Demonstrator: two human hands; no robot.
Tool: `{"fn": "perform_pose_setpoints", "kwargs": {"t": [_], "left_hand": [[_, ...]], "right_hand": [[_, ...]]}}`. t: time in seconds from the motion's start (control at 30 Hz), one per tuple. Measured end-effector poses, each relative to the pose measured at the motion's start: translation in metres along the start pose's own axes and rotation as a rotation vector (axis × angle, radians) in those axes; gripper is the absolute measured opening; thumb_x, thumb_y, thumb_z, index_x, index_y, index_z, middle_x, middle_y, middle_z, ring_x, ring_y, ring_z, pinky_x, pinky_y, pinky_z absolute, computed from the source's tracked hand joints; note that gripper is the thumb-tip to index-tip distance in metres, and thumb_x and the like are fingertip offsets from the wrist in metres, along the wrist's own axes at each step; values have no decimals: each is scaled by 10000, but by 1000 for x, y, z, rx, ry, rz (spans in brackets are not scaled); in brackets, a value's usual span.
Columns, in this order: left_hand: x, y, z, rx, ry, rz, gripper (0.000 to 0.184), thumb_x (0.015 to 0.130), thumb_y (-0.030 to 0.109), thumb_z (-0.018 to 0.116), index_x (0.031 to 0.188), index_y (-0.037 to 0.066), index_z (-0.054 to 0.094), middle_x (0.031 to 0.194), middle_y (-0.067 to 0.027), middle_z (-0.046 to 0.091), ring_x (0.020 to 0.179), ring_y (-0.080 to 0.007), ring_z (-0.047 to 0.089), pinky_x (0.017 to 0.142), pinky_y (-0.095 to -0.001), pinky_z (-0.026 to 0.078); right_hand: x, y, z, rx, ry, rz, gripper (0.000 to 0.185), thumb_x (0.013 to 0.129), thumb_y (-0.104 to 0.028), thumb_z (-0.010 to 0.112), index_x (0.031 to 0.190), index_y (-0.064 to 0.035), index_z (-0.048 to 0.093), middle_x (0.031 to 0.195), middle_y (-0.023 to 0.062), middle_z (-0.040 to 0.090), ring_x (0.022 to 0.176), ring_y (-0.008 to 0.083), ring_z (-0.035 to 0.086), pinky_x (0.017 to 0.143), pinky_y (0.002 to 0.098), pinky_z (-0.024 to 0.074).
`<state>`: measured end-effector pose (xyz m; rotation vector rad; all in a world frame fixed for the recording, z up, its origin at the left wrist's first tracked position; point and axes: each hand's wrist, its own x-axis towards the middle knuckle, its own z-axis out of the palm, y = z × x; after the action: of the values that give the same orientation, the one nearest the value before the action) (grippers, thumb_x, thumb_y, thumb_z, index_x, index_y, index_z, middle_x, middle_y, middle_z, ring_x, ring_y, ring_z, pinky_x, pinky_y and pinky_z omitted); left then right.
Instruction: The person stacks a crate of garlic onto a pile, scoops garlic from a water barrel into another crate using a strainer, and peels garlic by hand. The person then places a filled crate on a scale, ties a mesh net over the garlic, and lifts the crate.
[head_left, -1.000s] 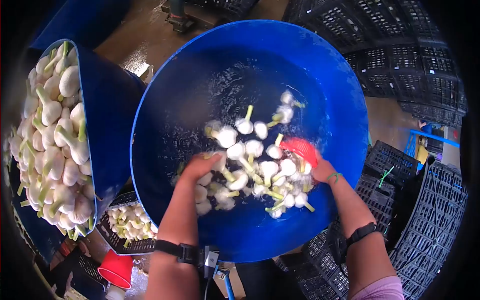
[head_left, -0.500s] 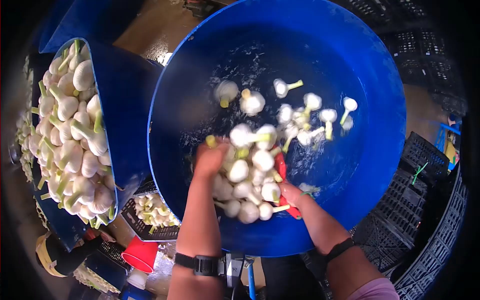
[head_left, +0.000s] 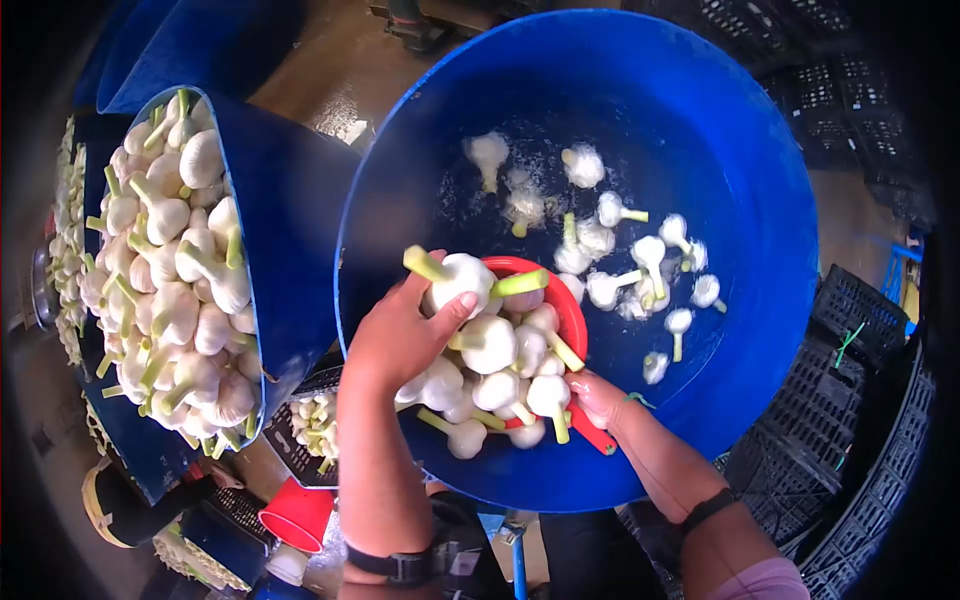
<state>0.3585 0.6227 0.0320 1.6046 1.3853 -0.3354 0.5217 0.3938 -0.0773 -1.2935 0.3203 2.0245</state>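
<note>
A red plastic dipper [head_left: 572, 315] heaped with garlic bulbs [head_left: 489, 344] is held over the near part of a big round blue tub [head_left: 760, 330]. My right hand [head_left: 598, 400] is closed round its handle, whose end shows below the fingers. With my left hand [head_left: 410, 325] I grip a garlic bulb [head_left: 462, 285] at the top left of the heap, thumb across its front. Another green stem lies close beside that bulb. Loose garlic bulbs [head_left: 650, 258] float in the water toward the far and right side of the tub.
Left of the tub stands a blue container [head_left: 262, 340] piled with garlic. Below it are a black crate [head_left: 300, 455] of garlic and a red bucket [head_left: 300, 515]. Black crates [head_left: 790, 420] are stacked on the right. Another person [head_left: 130, 505] is at lower left.
The dipper has risen clear of the water, its rim now plainly showing. My left hand has moved from the heap's side onto a bulb at its top. The floating bulbs have drifted.
</note>
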Motion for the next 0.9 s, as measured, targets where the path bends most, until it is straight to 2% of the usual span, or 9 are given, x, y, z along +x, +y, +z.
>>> {"fn": "perform_pose_setpoints", "kwargs": {"t": [0.2, 0.27, 0.37, 0.47, 0.57, 0.67, 0.8, 0.87, 0.9], "left_hand": [[-11, 17, 11, -86, 118, 30, 610, 781, 571, 543, 1148, 84, 537, 958, -192, 640, 931, -357, 603, 810, -422, 463], [-23, 29, 8, -198, 79, 21, 543, 769, 476, 616, 1173, 120, 547, 972, -160, 649, 936, -329, 614, 817, -382, 473], [-48, 42, -4, -253, 91, 158, 628, 760, 533, 576, 1166, 58, 514, 901, -224, 630, 850, -371, 619, 761, -429, 481], [-91, 50, -20, -256, 205, 258, 593, 777, 436, 593, 1224, 71, 456, 846, -211, 611, 825, -355, 613, 726, -442, 477], [-146, 30, -40, -339, 348, 322, 603, 772, 421, 609, 1240, 76, 449, 900, -219, 597, 859, -349, 600, 719, -428, 478], [-203, -19, -67, -357, 615, 403, 609, 745, 421, 644, 1211, 73, 466, 868, -181, 582, 767, -336, 592, 672, -408, 468], [-263, -128, -89, -811, 341, 226, 659, 710, 418, 682, 1223, 55, 483, 1035, -182, 593, 905, -365, 592, 782, -420, 486], [-272, -211, -65, -766, 415, 114, 703, 695, 387, 698, 1259, 41, 461, 1136, -182, 573, 1013, -326, 581, 868, -393, 460], [-267, -255, -51, -851, 536, 114, 687, 703, 350, 692, 1268, 35, 460, 1158, -157, 575, 1062, -253, 563, 904, -352, 434]], "right_hand": [[-45, -7, -7, -42, 206, -177, 284, 856, -148, 496, 1111, -31, 537, 890, 79, 628, 683, 181, 615, 497, 307, 491], [-70, -8, -27, -97, 221, -148, 290, 855, -157, 505, 1108, -21, 544, 897, 75, 634, 694, 192, 623, 553, 337, 519], [-115, -22, -6, -65, 230, -130, 319, 876, -207, 473, 1119, -7, 523, 862, 103, 631, 631, 218, 620, 490, 336, 513], [-152, -22, 11, -119, 209, -212, 373, 898, -270, 425, 1136, 10, 491, 784, 124, 616, 544, 244, 601, 398, 324, 479], [-180, -23, 96, -97, 22, -232, 355, 873, -225, 485, 1148, -1, 492, 951, 127, 605, 778, 220, 628, 600, 320, 535], [-183, 10, 151, -245, 45, -278, 359, 864, -182, 500, 1170, 6, 476, 1006, 134, 588, 848, 223, 611, 676, 329, 521], [-155, 85, 200, -509, 60, -360, 379, 853, -124, 520, 1199, 14, 455, 1079, 143, 566, 943, 226, 589, 777, 342, 501], [-123, 133, 214, -727, 83, -452, 393, 847, -95, 530, 1214, 19, 445, 1115, 148, 555, 990, 227, 578, 828, 349, 491], [-100, 157, 219, -875, 92, -509, 534, 793, -39, 559, 1277, 33, 345, 1187, 174, 497, 1081, 254, 519, 914, 376, 423]]}}
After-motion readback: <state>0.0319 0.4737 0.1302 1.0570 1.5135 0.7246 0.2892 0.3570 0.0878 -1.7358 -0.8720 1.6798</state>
